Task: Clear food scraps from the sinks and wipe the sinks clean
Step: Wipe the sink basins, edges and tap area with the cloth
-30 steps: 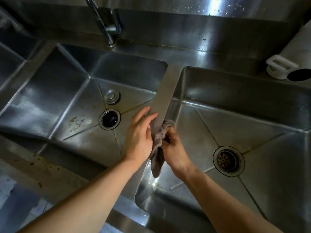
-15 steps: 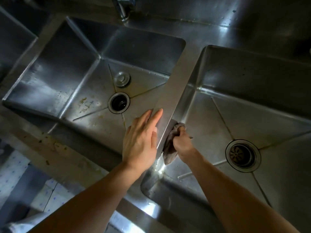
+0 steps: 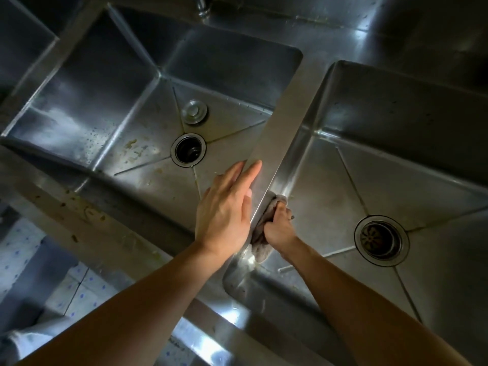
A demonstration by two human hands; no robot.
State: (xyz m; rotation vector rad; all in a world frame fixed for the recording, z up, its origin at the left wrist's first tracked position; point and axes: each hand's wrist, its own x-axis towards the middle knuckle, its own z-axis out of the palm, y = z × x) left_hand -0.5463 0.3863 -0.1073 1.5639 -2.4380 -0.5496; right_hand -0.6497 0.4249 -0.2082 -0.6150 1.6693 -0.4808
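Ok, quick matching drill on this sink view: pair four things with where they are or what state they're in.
Things:
1. cloth
2. drain plug
3. left hand
4. food scraps

Places or states:
A. lying loose on the left basin floor, beyond the open drain
B. resting flat on the divider between the basins
C. gripped by the right hand against the right basin's wall
D. smeared on the left basin floor, left of the drain

Pairs: 1-C, 2-A, 3-B, 4-D

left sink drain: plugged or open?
Open. The left sink's drain shows a dark, uncovered hole, and the round metal stopper lies on the basin floor just behind it, apart from the opening.
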